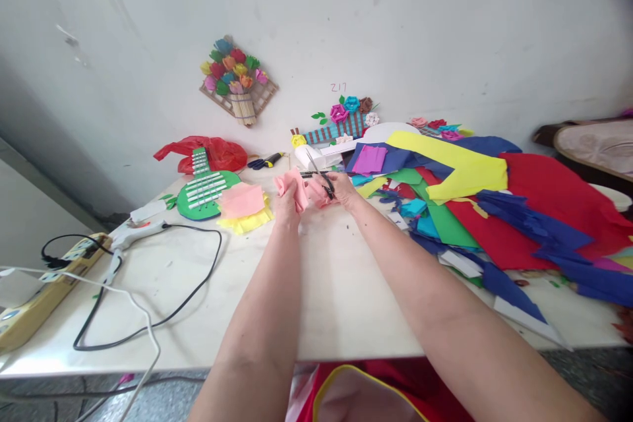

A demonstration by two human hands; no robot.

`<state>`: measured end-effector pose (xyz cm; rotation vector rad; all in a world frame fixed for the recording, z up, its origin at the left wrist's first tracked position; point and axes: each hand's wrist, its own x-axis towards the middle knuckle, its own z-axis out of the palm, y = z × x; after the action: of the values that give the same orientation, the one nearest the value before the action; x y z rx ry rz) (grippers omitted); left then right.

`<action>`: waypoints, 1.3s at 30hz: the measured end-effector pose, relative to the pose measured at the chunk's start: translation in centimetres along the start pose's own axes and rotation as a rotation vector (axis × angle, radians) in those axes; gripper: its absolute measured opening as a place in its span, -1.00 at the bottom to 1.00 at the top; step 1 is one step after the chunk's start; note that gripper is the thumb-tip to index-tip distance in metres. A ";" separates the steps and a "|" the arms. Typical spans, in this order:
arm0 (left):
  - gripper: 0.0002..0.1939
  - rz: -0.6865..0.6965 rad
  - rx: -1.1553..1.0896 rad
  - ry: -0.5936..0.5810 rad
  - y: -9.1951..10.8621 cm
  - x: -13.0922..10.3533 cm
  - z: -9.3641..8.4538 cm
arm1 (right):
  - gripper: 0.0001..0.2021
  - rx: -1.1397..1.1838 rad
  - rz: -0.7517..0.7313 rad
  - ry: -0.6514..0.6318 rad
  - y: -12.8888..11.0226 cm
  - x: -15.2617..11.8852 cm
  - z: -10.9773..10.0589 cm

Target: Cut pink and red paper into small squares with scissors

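My left hand (288,206) is closed on a crumpled piece of pink paper (295,186) above the middle of the table. Close beside it on the right, my right hand (342,187) grips black-handled scissors (326,179), whose blades point up and to the left. More pink paper (316,191) shows between the two hands, near the scissors. Left of my left hand, flat pink sheets (242,203) lie over yellow ones (247,223). Beyond them is a green guitar-shaped piece (205,196) with white strips.
A glue gun (138,232) with a looping black cord and a power strip (54,290) occupy the left. Coloured paper (534,211) is heaped on the right. Pliers (267,161), a red bag (212,153) and paper flowers (346,112) are near the wall.
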<state>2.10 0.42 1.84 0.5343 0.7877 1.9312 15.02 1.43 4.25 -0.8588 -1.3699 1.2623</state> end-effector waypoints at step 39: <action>-0.80 -0.030 0.055 -0.020 -0.4 -0.2 -0.1 | -0.64 -0.296 0.004 -0.039 1.4 0.8 1.7</action>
<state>2.34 0.32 1.46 0.5707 0.8338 1.8787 13.02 2.11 3.19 -1.0431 -1.6132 1.0992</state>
